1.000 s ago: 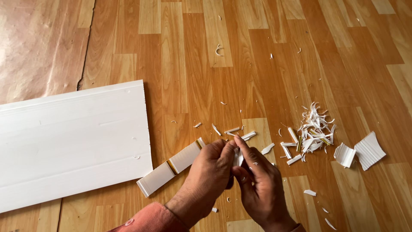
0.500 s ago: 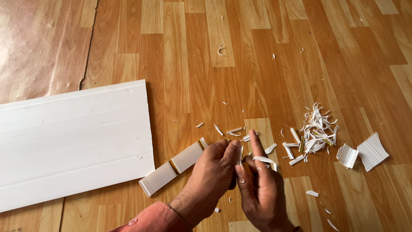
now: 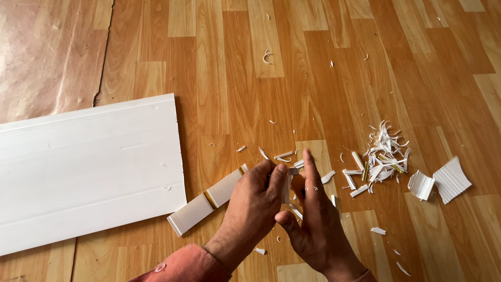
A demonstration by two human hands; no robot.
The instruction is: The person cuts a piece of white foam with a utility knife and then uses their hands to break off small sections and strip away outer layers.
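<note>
Since half a second ago, both hands have drawn closer together and the right hand's [image 3: 313, 219] forefinger, then crooked over a white sliver, now points straight up the floor. Between the two palms sits a small white strip piece [image 3: 286, 189], upright and mostly hidden; the left hand [image 3: 255, 201] has its fingers curled tight with the thumb pressed on the piece, while the right hand's fingers lie nearly flat and together against its other side, thumb tucked low. Whether the right hand truly grips the piece or only braces it cannot be told from this angle.

Just left of the left hand, a longer white trim strip [image 3: 206, 201] with a thin gold band lies slanted on the wooden floor [image 3: 235, 78], its far end reaching to the knuckles. Beyond it a wide white panel [image 3: 88, 167] lies flat. To the right, well apart from the hands, a heap of white shavings [image 3: 383, 156] sits beside two ribbed white offcuts [image 3: 441, 183]. An orange-red sleeve [image 3: 182, 266] covers the left forearm.
</note>
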